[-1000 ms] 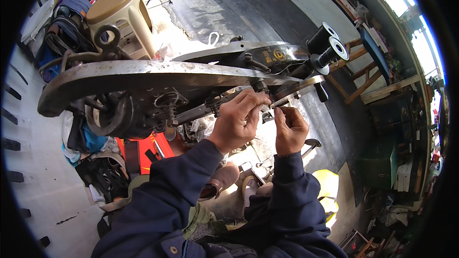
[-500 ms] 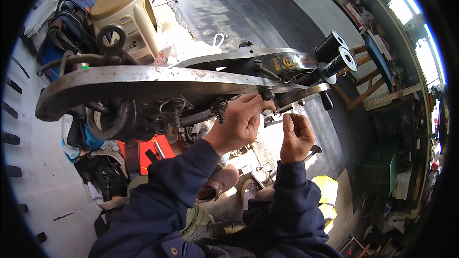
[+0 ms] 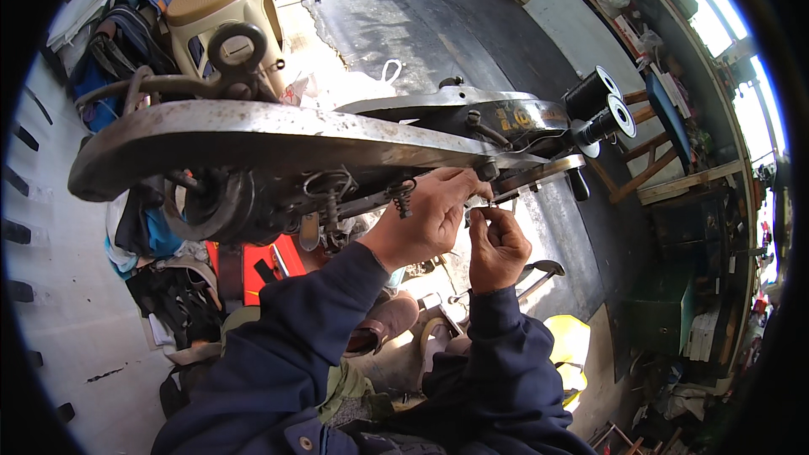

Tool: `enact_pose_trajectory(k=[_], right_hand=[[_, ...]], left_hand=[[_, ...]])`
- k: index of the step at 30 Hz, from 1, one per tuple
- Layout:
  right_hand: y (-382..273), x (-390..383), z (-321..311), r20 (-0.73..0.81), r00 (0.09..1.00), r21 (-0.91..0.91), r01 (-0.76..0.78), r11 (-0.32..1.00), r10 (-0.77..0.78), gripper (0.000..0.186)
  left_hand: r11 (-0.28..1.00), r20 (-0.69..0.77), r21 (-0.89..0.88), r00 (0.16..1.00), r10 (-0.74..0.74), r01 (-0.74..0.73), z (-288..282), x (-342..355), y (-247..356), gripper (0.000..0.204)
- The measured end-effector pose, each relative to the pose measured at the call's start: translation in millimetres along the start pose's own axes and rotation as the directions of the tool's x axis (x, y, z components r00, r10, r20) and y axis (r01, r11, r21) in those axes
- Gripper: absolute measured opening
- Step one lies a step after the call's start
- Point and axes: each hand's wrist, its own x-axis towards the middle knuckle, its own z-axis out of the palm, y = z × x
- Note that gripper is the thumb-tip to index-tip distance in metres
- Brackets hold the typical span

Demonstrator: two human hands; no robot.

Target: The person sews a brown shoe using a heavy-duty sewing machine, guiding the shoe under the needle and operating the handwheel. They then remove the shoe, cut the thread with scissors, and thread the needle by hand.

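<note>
A worn metal hand-cranked sewing machine (image 3: 278, 131) stretches across in front of me, its long arm pointing right. My left hand (image 3: 425, 217) is below that arm, its fingers bent together and the tips close to a bolt (image 3: 487, 170). Just to its right, my right hand (image 3: 499, 248) is closed in a pinch, thumb against forefinger, almost meeting the left fingertips. Whatever either pinch holds is too small to make out. Two spools of black thread (image 3: 608, 122) sit at the machine's right end. A coiled spring (image 3: 401, 196) hangs beside my left wrist.
A beige plastic stool (image 3: 215, 4) stands behind the machine at the left. Below lie a red box (image 3: 274, 265), bags and a hammer-like tool (image 3: 539, 274). A blue-seated wooden chair (image 3: 670, 122) and crowded shelves line the right side.
My right hand has moved left, closer to the left fingertips, and stays pinched. The left hand keeps nearly the same place under the arm. The whole view has shifted slightly.
</note>
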Motion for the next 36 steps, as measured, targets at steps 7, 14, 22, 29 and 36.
enact_pose_trajectory(k=[7, 14, 22, 29, 36], right_hand=[[-15, 3, 0, -0.015, 1.0, 0.05, 0.008, 0.999, -0.007, 0.008], [-12, 14, -16, -0.022, 0.984, 0.342, -0.159, 0.926, 0.177, 0.005], [2, 5, 0, 0.035, 0.975, 0.305, -0.219, 0.927, 0.219, 0.006], [-38, -10, -5, 0.104, 0.995, 0.145, -0.009, 0.989, -0.006, 0.006], [-60, -18, -13, 0.196, 0.976, 0.145, 0.065, 0.987, -0.093, 0.011]], left_hand=[[1.0, 0.024, 0.002, 1.0, -0.014, 0.014, 0, 0, -1, 0.031], [0.999, -0.01, -0.036, 0.999, 0.033, -0.033, 1, 2, 0, 0.031], [1.0, 0.013, -0.005, 1.0, 0.027, -0.027, 1, 2, -6, 0.027], [0.998, 0.115, 0.053, 0.993, -0.024, 0.018, -3, -1, -8, 0.027], [0.997, 0.06, -0.023, 0.995, 0.073, -0.072, 2, -1, -8, 0.025]])
